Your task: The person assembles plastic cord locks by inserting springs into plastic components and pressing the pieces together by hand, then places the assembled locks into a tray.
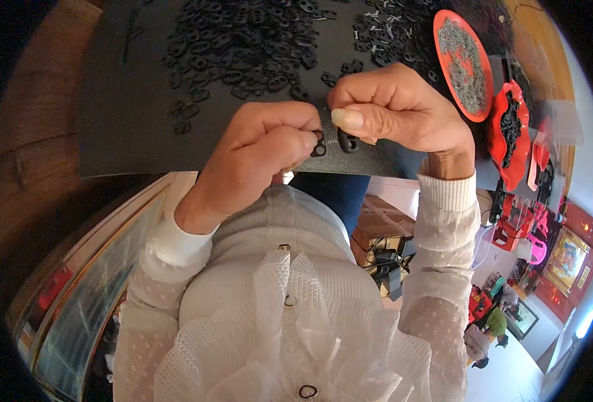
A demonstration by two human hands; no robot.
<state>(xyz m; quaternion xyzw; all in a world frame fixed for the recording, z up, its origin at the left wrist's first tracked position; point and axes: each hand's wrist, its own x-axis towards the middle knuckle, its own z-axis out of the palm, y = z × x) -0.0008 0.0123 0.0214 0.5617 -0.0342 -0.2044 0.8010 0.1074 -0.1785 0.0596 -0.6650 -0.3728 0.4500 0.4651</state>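
My left hand point(256, 151) is closed, thumb against the curled fingers, on a small black two-hole plastic piece point(319, 143) whose end sticks out past the fingertips. Close beside it, my right hand point(400, 110) is closed too, its thumb laid over bent fingers. A black oval plastic piece point(348, 143) with a hole juts out under the right fingertips; its upper part is hidden by them. Both hands are above the front part of a black work surface point(129, 134), and the two pieces are a little apart.
Beyond my hands spreads a large heap of black plastic pieces point(243, 43). More pieces, mixed with bright bits, form another pile point(383, 33) to its right. A red plate point(486, 107) holds small silvery metal parts. Nearer stands a red wavy-edged dish point(515, 175) with dark parts.
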